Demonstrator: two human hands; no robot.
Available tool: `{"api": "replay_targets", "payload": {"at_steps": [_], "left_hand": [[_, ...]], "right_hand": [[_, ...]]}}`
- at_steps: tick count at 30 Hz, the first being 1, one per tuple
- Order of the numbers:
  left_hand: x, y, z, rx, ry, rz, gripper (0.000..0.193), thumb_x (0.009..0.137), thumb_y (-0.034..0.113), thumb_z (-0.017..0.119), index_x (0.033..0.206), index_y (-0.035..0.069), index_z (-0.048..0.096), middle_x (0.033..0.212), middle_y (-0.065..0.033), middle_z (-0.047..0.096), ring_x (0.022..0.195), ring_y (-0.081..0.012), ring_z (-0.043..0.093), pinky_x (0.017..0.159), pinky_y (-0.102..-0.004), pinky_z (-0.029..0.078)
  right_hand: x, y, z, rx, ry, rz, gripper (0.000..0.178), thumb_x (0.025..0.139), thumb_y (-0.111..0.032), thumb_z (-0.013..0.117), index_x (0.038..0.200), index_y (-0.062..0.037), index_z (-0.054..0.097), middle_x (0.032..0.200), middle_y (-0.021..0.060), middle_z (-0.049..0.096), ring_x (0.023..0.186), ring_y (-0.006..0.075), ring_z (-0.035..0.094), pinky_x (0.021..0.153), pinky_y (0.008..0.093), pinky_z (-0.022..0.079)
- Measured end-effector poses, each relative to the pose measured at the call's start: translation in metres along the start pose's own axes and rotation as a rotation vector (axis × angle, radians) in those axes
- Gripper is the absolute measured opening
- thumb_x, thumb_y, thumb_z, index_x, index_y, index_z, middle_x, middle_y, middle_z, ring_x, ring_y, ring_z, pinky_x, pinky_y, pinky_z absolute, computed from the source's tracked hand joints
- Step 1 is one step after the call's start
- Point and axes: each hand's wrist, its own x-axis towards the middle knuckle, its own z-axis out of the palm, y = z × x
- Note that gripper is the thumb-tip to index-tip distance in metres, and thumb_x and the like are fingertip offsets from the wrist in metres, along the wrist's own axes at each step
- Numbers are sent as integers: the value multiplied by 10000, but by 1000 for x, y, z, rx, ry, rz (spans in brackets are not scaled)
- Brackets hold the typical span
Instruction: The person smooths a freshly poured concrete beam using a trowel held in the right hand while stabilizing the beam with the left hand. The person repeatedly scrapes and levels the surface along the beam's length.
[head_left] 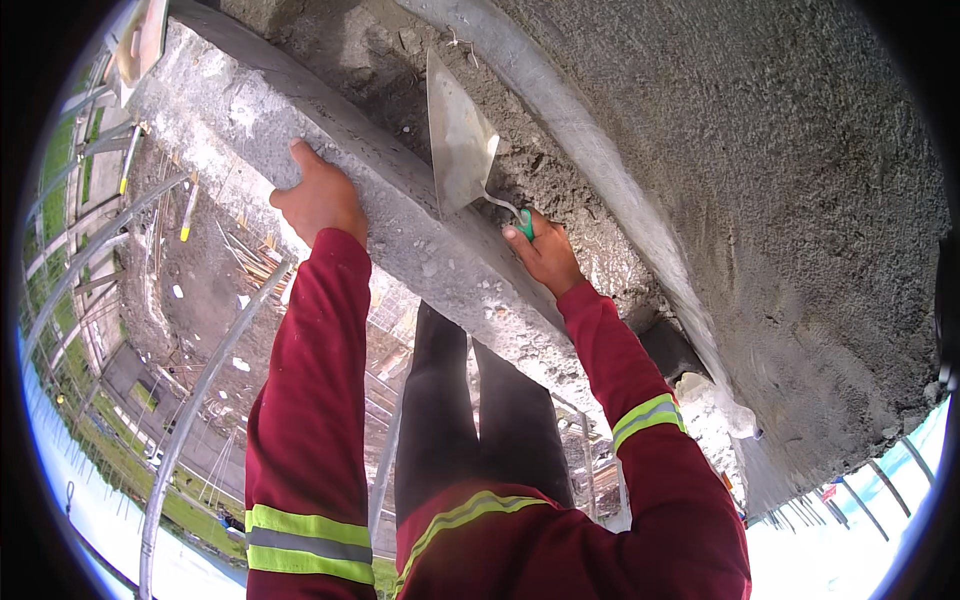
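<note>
My right hand [545, 252] is closed around the green handle of a trowel [460, 140]. Its pointed metal blade reaches up and away, over a trough of rough, wet-looking mortar [530, 180]. One edge of the blade lies close to the inner side of a long concrete ledge [420, 235]; whether it touches is hard to tell. My left hand [325, 195] rests on the outer part of that ledge, thumb and fingers apart, holding nothing. Both forearms wear dark red sleeves with reflective bands.
A rough grey plastered wall [780, 200] fills the right side, with a smooth band along its foot. A flat plastering float [138, 45] sits on the ledge's far left end. Metal scaffold tubes [200, 390] stand at left, above ground far below with scattered timber [255, 262].
</note>
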Motion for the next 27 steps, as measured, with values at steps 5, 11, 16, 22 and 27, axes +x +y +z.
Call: {"api": "replay_targets", "payload": {"at_steps": [5,11,16,22,27], "left_hand": [[0,-2,0,-58,-28,5,1021,979,696,542,1535,-137,343,1454,-337,562,1317,-454,597,1119,-487,468],[0,-2,0,-34,-27,13,1020,978,696,537,1531,-140,349,1451,-338,565,1313,-458,599,1117,-484,468],[0,-4,0,-64,-30,17,1012,974,700,537,1520,-136,371,1441,-336,575,1308,-453,605,1110,-478,473],[5,-4,1,-27,6,31,1000,968,699,555,1504,-131,398,1416,-325,600,1300,-443,615,1103,-478,477],[9,-8,5,-12,31,26,981,970,685,561,1497,-127,408,1412,-331,601,1302,-454,611,1106,-489,472]], "right_hand": [[-7,45,-38,-196,-123,321,599,1067,-595,522,1176,-23,662,919,286,727,945,500,708,851,575,531],[4,10,-25,-169,-74,365,621,1101,-589,441,1308,-19,574,1072,310,711,1066,524,675,914,569,512],[17,6,-14,-80,19,-95,511,1122,-517,451,1160,-20,564,873,299,676,914,538,673,811,608,490],[3,33,-20,-385,-110,511,606,1105,-592,399,1294,-78,660,1081,307,729,1085,507,682,944,587,514],[15,20,-8,-101,-73,85,546,1111,-531,444,1274,-51,647,994,300,712,994,526,673,891,598,503]]}}
